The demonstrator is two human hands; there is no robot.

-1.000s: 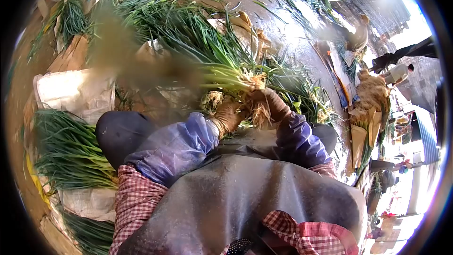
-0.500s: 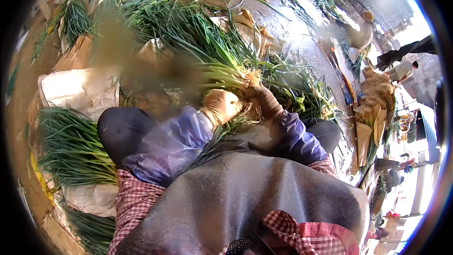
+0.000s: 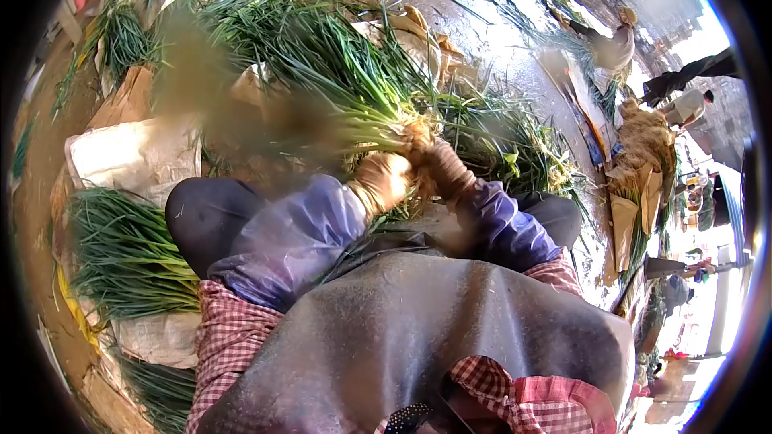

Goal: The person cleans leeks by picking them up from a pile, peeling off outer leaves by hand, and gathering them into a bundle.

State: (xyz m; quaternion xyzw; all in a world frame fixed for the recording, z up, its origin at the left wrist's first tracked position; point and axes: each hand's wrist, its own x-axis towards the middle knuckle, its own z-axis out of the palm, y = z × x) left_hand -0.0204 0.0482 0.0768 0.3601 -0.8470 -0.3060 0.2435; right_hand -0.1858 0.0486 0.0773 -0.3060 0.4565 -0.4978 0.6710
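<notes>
In front of my lap, a bunch of green onions (image 3: pixel 378 124) lies with its green leaves toward the upper left and its pale, hairy root ends (image 3: pixel 418 137) near me. My left hand (image 3: pixel 381 182), in a tan glove, is closed at the underside of the stalks by the roots. Beside it my right hand (image 3: pixel 446 170), also gloved, is closed around the root ends. The two hands nearly touch, and their fingertips are mostly hidden. A large heap of green onions (image 3: pixel 322 40) stretches away behind the bunch.
To the left, a neat pile of green onions (image 3: pixel 129 253) lies by a pale sack (image 3: pixel 137 157). More loose onions (image 3: pixel 515 141) lie to the right. A dark apron (image 3: pixel 450 305) covers my lap. Several people work at far right, among them a bent-over person (image 3: pixel 615 48). A blurry smudge obscures the left middle.
The hands have moved only slightly at the root ends, with the left hand a little nearer the right. The view has shifted slightly; the onion heaps look the same.
</notes>
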